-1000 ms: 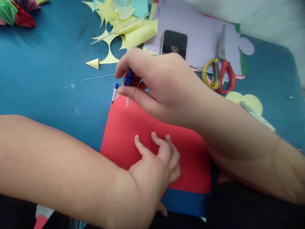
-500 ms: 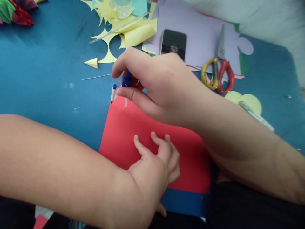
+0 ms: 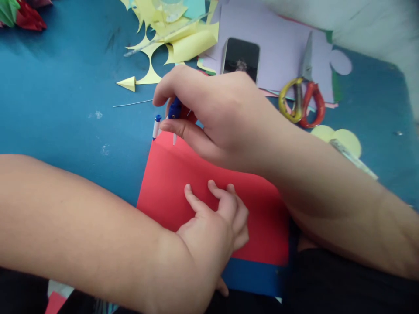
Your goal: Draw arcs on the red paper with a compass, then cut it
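Note:
A sheet of red paper (image 3: 163, 174) lies on the blue table. My left hand (image 3: 216, 226) rests on the paper with its fingers spread, holding it down. Over the paper's far left corner, my right hand (image 3: 209, 115) pinches the blue top of a drawing compass (image 3: 174, 109) between thumb and fingers. A white-and-blue pen-like piece (image 3: 157, 127) of it shows left of the thumb, near the paper's edge. A pale pointed leg (image 3: 174, 139) reaches down toward the sheet; I cannot tell whether it touches. My right hand hides the rest of the compass.
Scissors (image 3: 307, 83) and a phone (image 3: 241, 56) lie on purple paper (image 3: 271, 26) at the back. Yellow paper scraps (image 3: 193, 46), a small yellow paper cone (image 3: 127, 83) and a thin wire (image 3: 132, 104) are left of them. Yellow paper discs (image 3: 347, 141) lie at right.
The view has shifted very slightly. Both hands keep the same pose, the left on the red paper and the right on the compass.

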`<state>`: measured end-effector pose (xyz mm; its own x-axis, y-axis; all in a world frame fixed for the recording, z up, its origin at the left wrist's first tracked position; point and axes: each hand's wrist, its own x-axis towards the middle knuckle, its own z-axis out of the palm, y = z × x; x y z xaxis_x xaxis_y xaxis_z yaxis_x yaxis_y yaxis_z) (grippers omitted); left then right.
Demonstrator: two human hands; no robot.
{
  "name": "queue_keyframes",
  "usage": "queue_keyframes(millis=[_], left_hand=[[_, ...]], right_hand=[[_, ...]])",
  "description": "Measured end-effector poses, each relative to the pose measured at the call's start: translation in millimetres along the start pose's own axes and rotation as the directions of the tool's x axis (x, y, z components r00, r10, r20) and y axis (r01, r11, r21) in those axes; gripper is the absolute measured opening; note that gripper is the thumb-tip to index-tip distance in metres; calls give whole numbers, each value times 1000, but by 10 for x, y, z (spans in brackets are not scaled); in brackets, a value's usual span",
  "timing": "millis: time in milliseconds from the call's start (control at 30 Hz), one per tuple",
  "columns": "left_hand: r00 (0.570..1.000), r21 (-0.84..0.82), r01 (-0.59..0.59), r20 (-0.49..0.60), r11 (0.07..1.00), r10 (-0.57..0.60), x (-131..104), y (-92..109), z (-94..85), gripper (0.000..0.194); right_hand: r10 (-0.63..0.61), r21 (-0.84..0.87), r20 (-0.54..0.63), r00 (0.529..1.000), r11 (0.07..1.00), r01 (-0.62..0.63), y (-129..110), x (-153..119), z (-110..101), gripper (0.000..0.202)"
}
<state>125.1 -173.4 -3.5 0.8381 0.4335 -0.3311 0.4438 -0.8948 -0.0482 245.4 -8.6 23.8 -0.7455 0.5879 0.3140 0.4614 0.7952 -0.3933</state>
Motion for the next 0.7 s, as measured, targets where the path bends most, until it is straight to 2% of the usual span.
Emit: queue_keyframes(millis=[167, 400, 533, 700], left_hand=[[998, -31, -47, -34, 998, 46, -14, -60, -8, 140], [1000, 1, 20, -20, 1000, -20, 22, 85, 63, 154], [998, -17, 36, -44, 999, -36, 23, 61, 51, 151], [999, -2, -32, -7, 999, 32, 3, 3, 3, 140]], right_hand=[[3, 11, -1, 1000, 1000, -3, 19, -2, 19, 31], [87, 53, 14, 996, 995, -88, -21, 30, -8, 31], [104, 55, 32, 994, 993, -106, -32, 38, -8, 29], [19, 28, 2, 1000, 999, -20, 15, 10, 17, 33]])
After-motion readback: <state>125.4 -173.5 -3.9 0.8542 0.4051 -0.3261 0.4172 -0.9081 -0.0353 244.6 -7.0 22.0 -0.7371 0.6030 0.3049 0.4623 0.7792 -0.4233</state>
